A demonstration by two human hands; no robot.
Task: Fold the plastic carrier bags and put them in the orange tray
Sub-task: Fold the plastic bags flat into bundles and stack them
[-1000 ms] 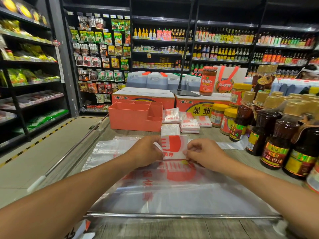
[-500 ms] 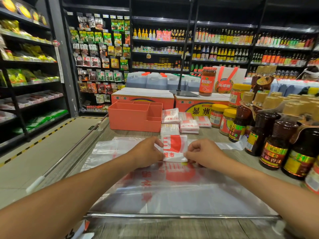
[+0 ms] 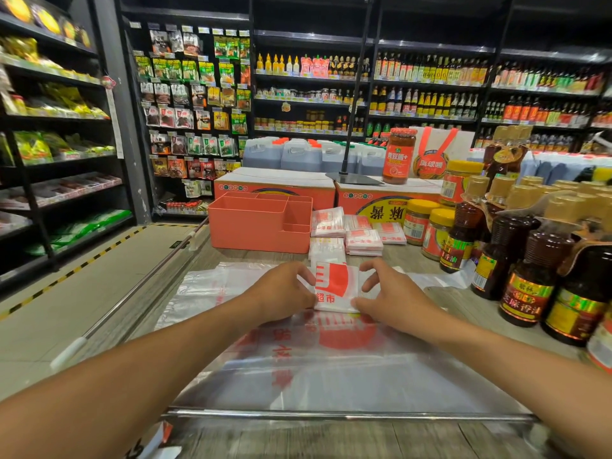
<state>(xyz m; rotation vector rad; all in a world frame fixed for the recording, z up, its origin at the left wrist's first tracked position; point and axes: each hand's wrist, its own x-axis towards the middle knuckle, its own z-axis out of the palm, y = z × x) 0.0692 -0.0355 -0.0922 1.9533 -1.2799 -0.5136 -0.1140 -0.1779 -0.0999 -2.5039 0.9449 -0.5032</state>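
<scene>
Both hands are on a small folded carrier bag (image 3: 335, 288) in the middle of the desk (image 3: 430, 438). The left hand (image 3: 281, 293) presses its left edge, fingers (image 3: 303, 276) together. The right hand (image 3: 394, 298) has its thumb pinning the bag's near right corner and its fingers (image 3: 372, 271) curled, spread and lifted over the far corner. The bag lies on a flat, unfolded clear bag (image 3: 331, 366) that runs back to a metal rail (image 3: 347, 415) at the near desk edge.

The orange tray (image 3: 255, 231) stands farther back and left, just past the bag, and its visible compartments show nothing inside. The strip of desk between the hands and the tray lies open. Right of the tray I count about five stacks of folded bags (image 3: 362, 241); the nearest one touches the far edge of the bag being held.

The right side is crowded by dark sauce bottles (image 3: 530, 260), too overlapped to count. On the left the desk ends at a rail, with open aisle floor (image 3: 66, 309) beyond.
</scene>
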